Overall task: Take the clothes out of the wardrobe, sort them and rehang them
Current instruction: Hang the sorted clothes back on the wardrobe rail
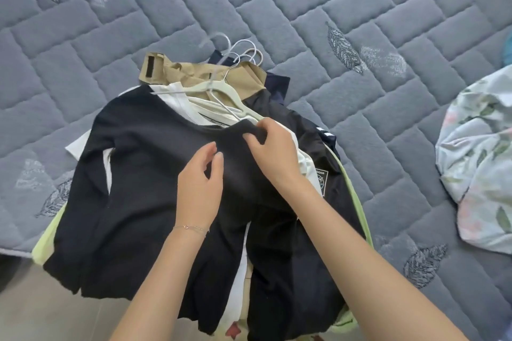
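A pile of clothes on hangers lies on the grey quilted bed (304,3). On top is a black top (138,174); under it show a white garment (182,104), a tan garment (177,72), a pale green one (44,246) and a dark jacket with a label (322,180). Several hanger hooks (243,55) stick out at the far end, and a cream hanger (221,91) lies across the white garment. My right hand (273,149) pinches the black top at its neckline. My left hand (201,183) hovers over the black top, fingers curled apart, holding nothing.
A floral sheet or pillowcase (482,163) lies bunched at the right edge of the bed. The bed's near edge and a strip of beige floor (33,313) show at lower left. The clothes pile hangs over that edge.
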Tool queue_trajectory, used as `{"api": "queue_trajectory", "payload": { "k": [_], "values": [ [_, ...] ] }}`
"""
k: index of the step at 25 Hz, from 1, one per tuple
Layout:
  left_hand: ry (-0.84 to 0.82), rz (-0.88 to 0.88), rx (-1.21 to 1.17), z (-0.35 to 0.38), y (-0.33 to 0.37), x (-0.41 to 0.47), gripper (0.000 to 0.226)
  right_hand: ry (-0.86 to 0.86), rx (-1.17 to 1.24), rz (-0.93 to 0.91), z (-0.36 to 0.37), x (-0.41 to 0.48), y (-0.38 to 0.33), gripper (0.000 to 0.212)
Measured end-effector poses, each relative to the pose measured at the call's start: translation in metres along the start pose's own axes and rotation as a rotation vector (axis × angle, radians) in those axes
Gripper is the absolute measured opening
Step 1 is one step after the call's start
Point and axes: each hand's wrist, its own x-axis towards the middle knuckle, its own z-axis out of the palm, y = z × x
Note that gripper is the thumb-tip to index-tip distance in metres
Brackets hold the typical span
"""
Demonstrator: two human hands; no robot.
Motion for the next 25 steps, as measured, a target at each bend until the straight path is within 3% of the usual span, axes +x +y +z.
{"api": "queue_trajectory", "payload": {
  "k": [3, 5, 7, 10, 13, 16, 18, 21, 25],
  "values": [
    [0.120, -0.100, -0.179, 0.000, 0.016, 0.003, 0.039, -0.017, 0.179, -0.124, -0.009, -0.034, -0.019, 0.014],
    [0.179, -0.123, -0.285, -0.002, 0.021, 0.007, 0.025, -0.112, 0.197, -0.165, -0.006, -0.052, -0.020, 0.012],
    [0.197, -0.124, -0.265, -0.002, 0.020, 0.011, 0.008, -0.185, 0.208, -0.187, -0.004, -0.058, -0.013, 0.009],
    [0.200, -0.131, -0.198, 0.001, 0.013, 0.011, 0.013, -0.145, 0.228, -0.211, -0.009, -0.044, 0.003, 0.021],
    [0.198, -0.138, -0.141, 0.001, 0.008, 0.003, 0.016, -0.107, -0.009, -0.131, -0.008, -0.008, 0.021, 0.042],
    [0.185, -0.132, -0.133, -0.001, 0.004, -0.003, 0.017, -0.177, -0.328, -0.082, 0.005, 0.019, 0.030, 0.043],
    [0.180, -0.133, -0.145, -0.003, 0.003, -0.007, 0.016, -0.163, -0.409, -0.046, 0.011, 0.025, 0.028, 0.041],
    [0.182, -0.124, -0.159, -0.010, 0.003, -0.014, 0.015, -0.102, -0.297, 0.012, 0.007, 0.022, 0.014, 0.036],
    [0.240, -0.154, -0.280, -0.032, 0.014, -0.032, 0.013, -0.215, -0.140, 0.038, -0.008, -0.009, -0.027, 0.030]
  ]
}}
